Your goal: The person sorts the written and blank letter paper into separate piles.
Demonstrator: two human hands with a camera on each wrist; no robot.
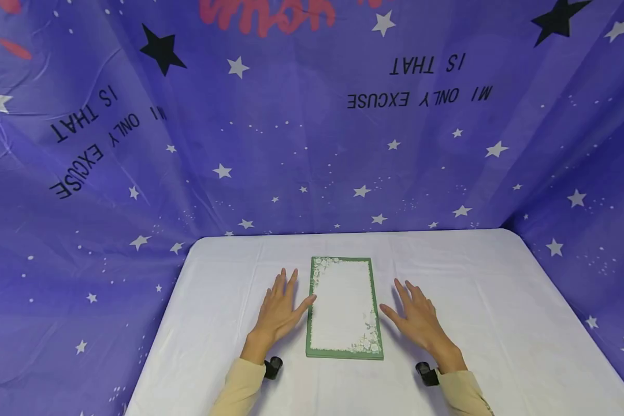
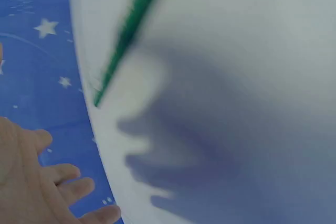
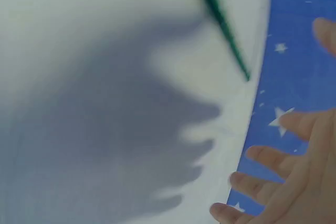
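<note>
A flat rectangular stack of white paper (image 1: 343,306), edged with a green border and pale flowers in two corners, lies on the table. To its left, my left hand (image 1: 278,309) is held with fingers spread, the thumb tip overlapping the stack's left edge in the head view. Whether that thumb touches it I cannot tell. My right hand (image 1: 418,318), also with fingers spread, is just off the right edge. Both wrist views show the left palm (image 2: 26,182) and right palm (image 3: 304,182) holding nothing, while the stack's green edge (image 2: 128,35) appears thin and blurred.
A white cloth covers the table (image 1: 499,323), and shadows of both hands fall on it. Purple-blue fabric (image 1: 312,144) with stars and lettering hangs behind and at both sides. Dark wrist cameras (image 1: 273,367) sit under each wrist.
</note>
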